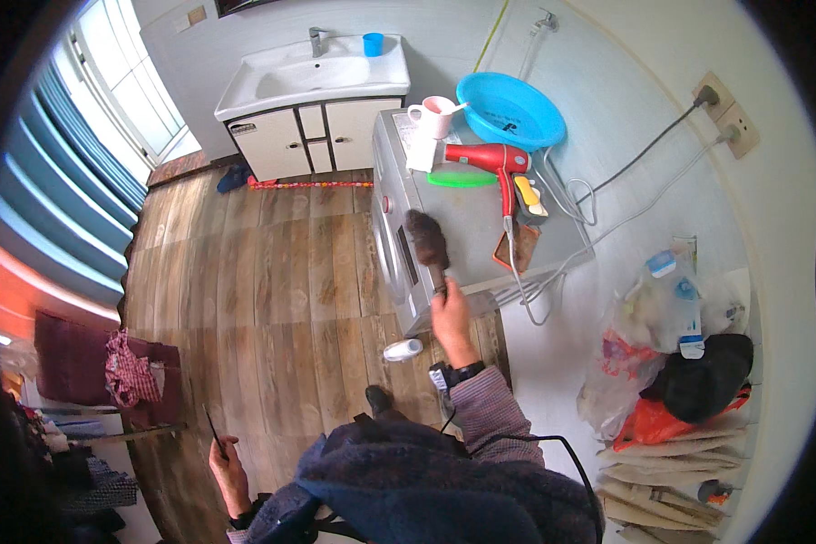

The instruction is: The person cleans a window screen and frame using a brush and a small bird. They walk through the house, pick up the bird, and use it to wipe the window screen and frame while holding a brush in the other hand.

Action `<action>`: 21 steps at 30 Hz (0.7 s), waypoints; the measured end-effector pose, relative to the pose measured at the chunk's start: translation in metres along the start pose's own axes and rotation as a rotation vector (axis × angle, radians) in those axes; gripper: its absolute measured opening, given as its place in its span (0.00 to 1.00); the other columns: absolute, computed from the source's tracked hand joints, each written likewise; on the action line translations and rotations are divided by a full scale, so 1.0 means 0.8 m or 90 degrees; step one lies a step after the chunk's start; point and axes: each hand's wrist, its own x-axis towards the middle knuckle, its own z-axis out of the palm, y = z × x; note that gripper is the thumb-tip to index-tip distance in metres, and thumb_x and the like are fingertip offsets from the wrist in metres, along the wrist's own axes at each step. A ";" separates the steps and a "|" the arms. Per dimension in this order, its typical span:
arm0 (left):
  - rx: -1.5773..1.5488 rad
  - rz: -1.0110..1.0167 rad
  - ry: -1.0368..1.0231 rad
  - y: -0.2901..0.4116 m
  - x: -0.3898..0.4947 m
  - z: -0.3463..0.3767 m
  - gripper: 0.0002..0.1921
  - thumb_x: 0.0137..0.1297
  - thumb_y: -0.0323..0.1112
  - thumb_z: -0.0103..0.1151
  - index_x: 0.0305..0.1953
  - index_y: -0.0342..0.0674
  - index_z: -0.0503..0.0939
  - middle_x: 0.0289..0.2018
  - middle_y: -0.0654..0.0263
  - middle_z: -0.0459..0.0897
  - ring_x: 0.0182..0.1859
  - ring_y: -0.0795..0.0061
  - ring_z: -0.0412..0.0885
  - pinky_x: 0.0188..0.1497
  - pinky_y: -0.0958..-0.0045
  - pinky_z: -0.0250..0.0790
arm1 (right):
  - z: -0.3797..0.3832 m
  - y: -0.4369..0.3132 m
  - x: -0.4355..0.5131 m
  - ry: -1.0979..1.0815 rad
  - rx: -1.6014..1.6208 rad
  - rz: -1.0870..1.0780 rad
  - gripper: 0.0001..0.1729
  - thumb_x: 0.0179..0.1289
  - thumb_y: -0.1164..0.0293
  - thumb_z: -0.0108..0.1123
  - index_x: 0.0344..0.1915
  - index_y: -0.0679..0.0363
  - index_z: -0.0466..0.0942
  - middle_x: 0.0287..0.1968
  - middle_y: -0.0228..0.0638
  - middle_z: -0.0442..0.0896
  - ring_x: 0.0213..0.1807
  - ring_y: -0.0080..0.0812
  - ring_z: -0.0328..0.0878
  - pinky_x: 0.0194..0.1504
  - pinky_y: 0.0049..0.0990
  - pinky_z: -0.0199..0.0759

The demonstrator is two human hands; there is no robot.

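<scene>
My right hand (453,319) grips the handle of a dark, bristly brush (428,239), whose head is over the front edge of a grey washing machine (462,251). At the lower left my left hand (230,469) holds a thin dark tool (213,430) pointing up; its kind I cannot tell. On the machine lie a red hair dryer (493,160), a green comb-like item (462,179), a yellow item (527,192) in a small grey holder, and a brown phone-like object with an orange edge (517,249). A pink mug (436,117) stands at the back.
A blue basin (511,111) leans by the wall behind the machine. Cords run to wall sockets (733,115). A white bottle (403,350) lies on the wooden-look floor. Plastic bags (619,381) hang at the right; a white sink (313,75) stands ahead, clothes (132,374) at the left.
</scene>
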 end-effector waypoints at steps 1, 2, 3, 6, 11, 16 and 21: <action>-0.006 0.003 0.005 0.001 -0.003 -0.001 0.07 0.72 0.26 0.48 0.35 0.36 0.76 0.24 0.75 0.64 0.27 0.86 0.58 0.28 0.79 0.52 | 0.014 -0.007 -0.012 -0.030 -0.023 -0.016 0.21 0.64 0.71 0.50 0.57 0.65 0.72 0.45 0.56 0.82 0.48 0.57 0.79 0.49 0.43 0.73; -0.001 0.022 0.005 0.004 -0.006 -0.001 0.07 0.72 0.26 0.48 0.35 0.36 0.76 0.23 0.76 0.63 0.27 0.86 0.58 0.28 0.79 0.51 | 0.026 -0.016 -0.023 -0.105 0.008 -0.043 0.21 0.65 0.70 0.50 0.57 0.64 0.72 0.45 0.54 0.82 0.47 0.55 0.80 0.49 0.41 0.74; -0.006 0.017 0.008 0.007 -0.008 -0.001 0.07 0.72 0.26 0.48 0.35 0.36 0.76 0.23 0.76 0.63 0.26 0.86 0.57 0.28 0.79 0.51 | 0.045 -0.029 -0.031 -0.193 0.059 -0.037 0.21 0.65 0.70 0.52 0.56 0.64 0.73 0.44 0.53 0.82 0.45 0.51 0.81 0.47 0.39 0.74; -0.013 -0.106 0.003 0.017 -0.015 -0.004 0.06 0.71 0.26 0.47 0.38 0.36 0.77 0.24 0.76 0.64 0.27 0.86 0.59 0.28 0.79 0.52 | 0.078 -0.071 -0.073 -0.295 0.108 -0.202 0.20 0.63 0.71 0.53 0.56 0.62 0.73 0.41 0.53 0.82 0.42 0.47 0.82 0.44 0.36 0.74; 0.039 0.065 0.063 0.014 -0.051 -0.023 0.15 0.62 0.19 0.51 0.50 0.34 0.76 0.41 0.56 0.77 0.47 0.59 0.77 0.50 0.69 0.69 | 0.091 -0.135 -0.134 -0.530 0.098 -0.365 0.22 0.60 0.75 0.56 0.56 0.61 0.73 0.34 0.46 0.82 0.32 0.37 0.80 0.36 0.33 0.74; 0.080 -0.019 0.089 0.011 -0.112 -0.060 0.28 0.53 0.29 0.66 0.58 0.50 0.76 0.60 0.57 0.69 0.57 0.54 0.74 0.52 0.62 0.74 | 0.116 -0.179 -0.195 -0.785 0.086 -0.417 0.20 0.62 0.69 0.58 0.54 0.59 0.74 0.28 0.45 0.82 0.28 0.41 0.81 0.32 0.36 0.72; 0.115 -0.029 0.178 -0.022 -0.188 -0.099 0.35 0.45 0.32 0.74 0.60 0.53 0.75 0.60 0.61 0.70 0.46 0.59 0.80 0.46 0.65 0.76 | 0.156 -0.225 -0.299 -0.987 0.085 -0.486 0.18 0.63 0.66 0.56 0.51 0.59 0.76 0.26 0.44 0.81 0.27 0.35 0.80 0.31 0.32 0.72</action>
